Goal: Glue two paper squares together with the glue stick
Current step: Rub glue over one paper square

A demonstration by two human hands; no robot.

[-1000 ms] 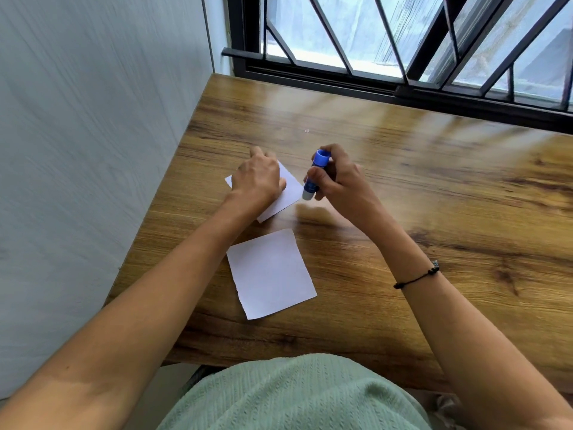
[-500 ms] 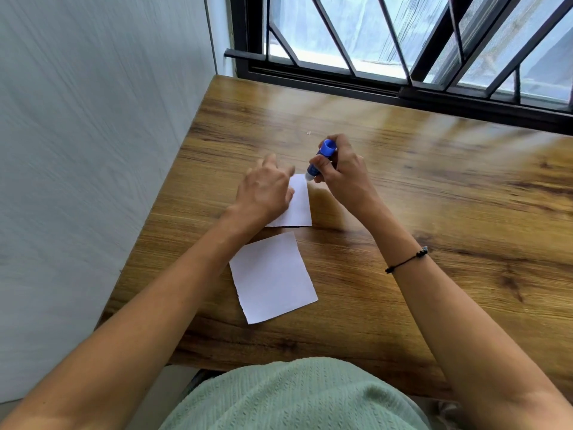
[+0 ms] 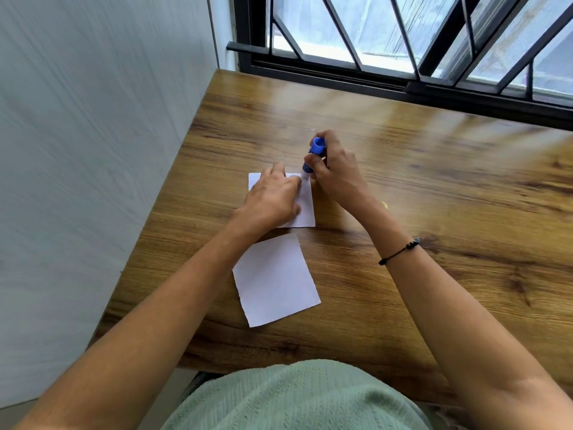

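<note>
Item 1, wooden table [image 3: 434, 187]: bare work surface; keep all strokes over paper so no glue reaches the wood. Item 2, near paper square [image 3: 274, 279]: lying flat and untouched at 6 o'clock of the far square, just apart from it; leave it there until the glue is down. Item 3, your left hand [image 3: 273, 200]: spread flat, palm down on the far paper square [image 3: 305, 206], covering its 9 o'clock half; keep that pressure so the sheet cannot skid or buckle, and shift the fingers before you glue beneath them. Item 4, glue stick [image 3: 313, 158]: blue, tilted, its pale tip at the far square's 1 o'clock corner; contact looks likely but cannot be confirmed. Draw it in light, overlapping passes toward 6 o'clock, reaching the edges. Item 5, your right hand [image 3: 336, 172]: fingers closed around the stick's barrel; hold low for control.
</note>
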